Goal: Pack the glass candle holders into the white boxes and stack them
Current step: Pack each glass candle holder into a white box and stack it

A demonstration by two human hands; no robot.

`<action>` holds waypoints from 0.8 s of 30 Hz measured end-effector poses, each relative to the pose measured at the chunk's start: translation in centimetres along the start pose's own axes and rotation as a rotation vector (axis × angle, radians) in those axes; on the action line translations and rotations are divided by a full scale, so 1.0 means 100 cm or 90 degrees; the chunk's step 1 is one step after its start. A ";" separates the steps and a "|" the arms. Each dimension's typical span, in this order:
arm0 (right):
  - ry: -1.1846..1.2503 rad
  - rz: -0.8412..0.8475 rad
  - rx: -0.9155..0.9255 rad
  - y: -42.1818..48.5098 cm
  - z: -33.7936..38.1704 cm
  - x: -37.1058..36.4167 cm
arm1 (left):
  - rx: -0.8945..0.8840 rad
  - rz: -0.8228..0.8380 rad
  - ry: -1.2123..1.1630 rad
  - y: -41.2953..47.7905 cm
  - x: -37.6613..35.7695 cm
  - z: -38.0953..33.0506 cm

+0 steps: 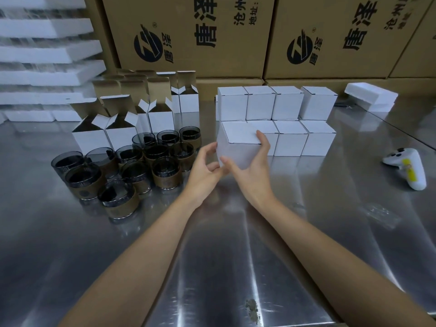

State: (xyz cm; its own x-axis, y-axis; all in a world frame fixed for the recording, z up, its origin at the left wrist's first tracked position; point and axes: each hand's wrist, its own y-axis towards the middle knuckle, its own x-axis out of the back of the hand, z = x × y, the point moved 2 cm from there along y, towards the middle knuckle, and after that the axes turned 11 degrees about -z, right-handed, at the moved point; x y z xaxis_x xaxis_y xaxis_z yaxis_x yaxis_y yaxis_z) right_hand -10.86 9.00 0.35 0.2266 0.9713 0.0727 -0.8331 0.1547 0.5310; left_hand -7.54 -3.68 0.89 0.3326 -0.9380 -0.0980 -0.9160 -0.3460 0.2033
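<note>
A closed white box (238,147) sits tilted at the left end of the front row of closed white boxes (292,140). My right hand (250,171) grips it, thumb at its lower left corner and fingers on its top right edge. My left hand (205,168) touches the box's left face with its fingertips. Behind stands a second row of closed boxes (273,103). To the left, several dark glass candle holders (132,166) with brown sleeves stand on the table. Behind them are several open white boxes (122,128) with flaps up.
A steel table (236,256) carries everything. A white handheld controller (410,168) lies at the right. Large brown cartons (236,36) line the back. White foam sheets (47,50) are stacked at the left, and a foam block (372,96) lies at the back right.
</note>
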 end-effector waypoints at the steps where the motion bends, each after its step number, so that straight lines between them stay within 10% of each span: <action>1: -0.002 -0.017 0.001 0.000 0.000 -0.001 | -0.005 0.003 0.011 0.001 0.000 0.000; 13: -0.071 -0.404 0.152 0.097 -0.017 0.091 | -0.030 0.037 0.120 0.004 -0.009 0.013; 24: -0.174 -0.338 0.042 0.137 -0.051 0.131 | -0.034 0.048 0.123 0.007 -0.010 0.013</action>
State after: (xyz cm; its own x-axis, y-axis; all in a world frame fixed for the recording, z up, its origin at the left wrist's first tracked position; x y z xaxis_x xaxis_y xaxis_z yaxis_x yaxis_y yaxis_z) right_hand -21.86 24.79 4.32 0.7326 0.6806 -0.0070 -0.5391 0.5865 0.6045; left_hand -8.77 -2.98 -0.16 0.3052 -0.9463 0.1068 -0.9285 -0.2708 0.2542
